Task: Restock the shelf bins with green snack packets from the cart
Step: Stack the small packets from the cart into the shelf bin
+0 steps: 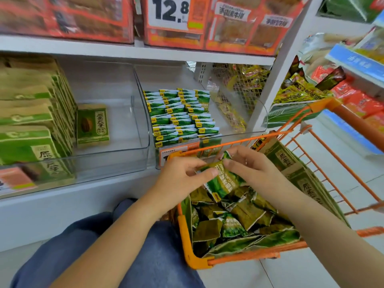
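Above orange cart [245, 259]: left hand [178, 179], right hand [252, 169], fingers pinching green packet [223, 181]; shelf tag [169, 12] reads "12.8".

Bright, even light; edges warped and blurred.

cart [234, 259] right of shelf | packets [232, 221] in cart | bin [209, 150] behind cart, holding rows of packets

The snack packets [223, 180] are green with white lettering and small yellow tags, the cart [188, 242] is orange wire, the shelf bins [143, 142] are clear plastic, the upper-shelf boxes [239, 23] are orange-red, and the price card [169, 12] is white with black digits.
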Demonstrator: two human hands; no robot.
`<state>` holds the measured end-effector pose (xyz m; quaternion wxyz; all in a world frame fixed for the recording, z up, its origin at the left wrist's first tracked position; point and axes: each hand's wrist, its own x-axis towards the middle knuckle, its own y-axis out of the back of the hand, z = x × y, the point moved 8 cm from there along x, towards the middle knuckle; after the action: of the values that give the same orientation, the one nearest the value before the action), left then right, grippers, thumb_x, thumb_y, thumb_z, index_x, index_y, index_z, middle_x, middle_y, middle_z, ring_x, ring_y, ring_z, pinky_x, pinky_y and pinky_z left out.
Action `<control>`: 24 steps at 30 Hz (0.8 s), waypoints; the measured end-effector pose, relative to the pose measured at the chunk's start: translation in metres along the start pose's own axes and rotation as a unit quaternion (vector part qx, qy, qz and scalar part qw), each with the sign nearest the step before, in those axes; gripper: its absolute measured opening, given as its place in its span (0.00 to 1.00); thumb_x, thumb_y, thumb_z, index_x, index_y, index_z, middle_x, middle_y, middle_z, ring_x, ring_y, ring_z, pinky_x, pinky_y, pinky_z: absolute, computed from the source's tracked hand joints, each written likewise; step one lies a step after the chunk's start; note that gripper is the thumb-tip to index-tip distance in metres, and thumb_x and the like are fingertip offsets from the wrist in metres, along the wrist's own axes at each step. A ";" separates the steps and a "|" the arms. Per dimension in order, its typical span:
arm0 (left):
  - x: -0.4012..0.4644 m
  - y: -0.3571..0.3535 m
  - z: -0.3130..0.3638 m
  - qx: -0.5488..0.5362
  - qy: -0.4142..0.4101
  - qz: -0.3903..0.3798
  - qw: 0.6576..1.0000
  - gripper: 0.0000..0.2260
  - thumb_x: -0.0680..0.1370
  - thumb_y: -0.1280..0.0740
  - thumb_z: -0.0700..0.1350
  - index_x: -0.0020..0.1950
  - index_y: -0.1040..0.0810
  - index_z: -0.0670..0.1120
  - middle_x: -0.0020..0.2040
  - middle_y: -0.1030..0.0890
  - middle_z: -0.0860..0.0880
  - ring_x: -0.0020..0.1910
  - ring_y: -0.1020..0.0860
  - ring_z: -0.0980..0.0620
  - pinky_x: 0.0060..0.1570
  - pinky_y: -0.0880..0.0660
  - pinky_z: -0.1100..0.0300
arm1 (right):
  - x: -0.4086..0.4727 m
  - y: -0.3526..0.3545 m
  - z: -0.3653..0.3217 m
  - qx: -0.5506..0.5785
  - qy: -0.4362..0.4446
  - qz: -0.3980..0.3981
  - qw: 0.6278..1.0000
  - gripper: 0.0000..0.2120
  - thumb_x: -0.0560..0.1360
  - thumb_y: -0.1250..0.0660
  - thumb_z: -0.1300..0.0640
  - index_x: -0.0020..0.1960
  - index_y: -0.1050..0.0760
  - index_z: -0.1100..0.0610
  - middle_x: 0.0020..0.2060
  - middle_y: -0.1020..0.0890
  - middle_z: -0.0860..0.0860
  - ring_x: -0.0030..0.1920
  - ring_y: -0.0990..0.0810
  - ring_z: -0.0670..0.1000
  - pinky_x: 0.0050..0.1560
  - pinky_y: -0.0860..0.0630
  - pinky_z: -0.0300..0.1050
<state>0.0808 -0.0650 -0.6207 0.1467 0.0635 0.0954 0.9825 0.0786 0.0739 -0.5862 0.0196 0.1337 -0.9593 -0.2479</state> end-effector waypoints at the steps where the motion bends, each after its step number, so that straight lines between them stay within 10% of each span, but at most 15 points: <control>1: 0.001 0.004 -0.001 -0.012 -0.003 0.015 1.000 0.08 0.70 0.31 0.59 0.45 0.17 0.58 0.38 0.16 0.54 0.37 0.18 0.50 0.41 0.20 0.51 | 0.002 -0.003 -0.003 0.013 0.003 0.005 1.000 0.08 0.74 0.32 0.51 0.49 0.22 0.56 0.32 0.23 0.48 0.32 0.27 0.52 0.38 0.30 0.39; 4: 0.002 0.012 -0.001 -0.052 0.002 0.054 0.997 0.05 0.70 0.29 0.54 0.44 0.18 0.56 0.35 0.16 0.55 0.35 0.18 0.55 0.38 0.20 0.58 | 0.004 -0.003 -0.011 0.037 0.019 0.044 0.998 0.13 0.70 0.26 0.51 0.49 0.21 0.57 0.47 0.19 0.63 0.48 0.21 0.63 0.52 0.24 0.60; 9: 0.007 0.009 -0.010 -0.172 0.069 0.026 0.982 0.14 0.67 0.30 0.54 0.48 0.20 0.48 0.40 0.16 0.53 0.40 0.17 0.56 0.38 0.20 0.60 | 0.007 0.008 -0.005 0.164 -0.007 0.114 0.980 0.11 0.72 0.29 0.57 0.50 0.23 0.63 0.37 0.16 0.52 0.39 0.18 0.49 0.41 0.23 0.38; 18: 0.007 0.020 -0.005 -0.135 0.025 0.094 0.986 0.03 0.74 0.29 0.39 0.45 0.18 0.46 0.40 0.15 0.50 0.39 0.16 0.56 0.39 0.22 0.66 | 0.009 0.018 -0.003 0.096 -0.029 0.055 0.993 0.19 0.66 0.29 0.50 0.56 0.21 0.52 0.39 0.15 0.48 0.45 0.17 0.48 0.54 0.24 0.44; 24: 0.008 0.035 0.006 -0.069 -0.007 0.153 0.986 0.05 0.72 0.27 0.41 0.42 0.18 0.51 0.40 0.15 0.56 0.41 0.17 0.60 0.43 0.24 0.68 | 0.023 0.023 -0.009 0.009 0.006 -0.003 1.000 0.16 0.72 0.29 0.45 0.48 0.17 0.58 0.45 0.17 0.64 0.48 0.21 0.70 0.54 0.27 0.68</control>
<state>0.0647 -0.0947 -0.6070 -0.0003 0.0744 0.0157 0.9971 0.0520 0.0825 -0.5680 0.0230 0.1384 -0.9609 -0.2388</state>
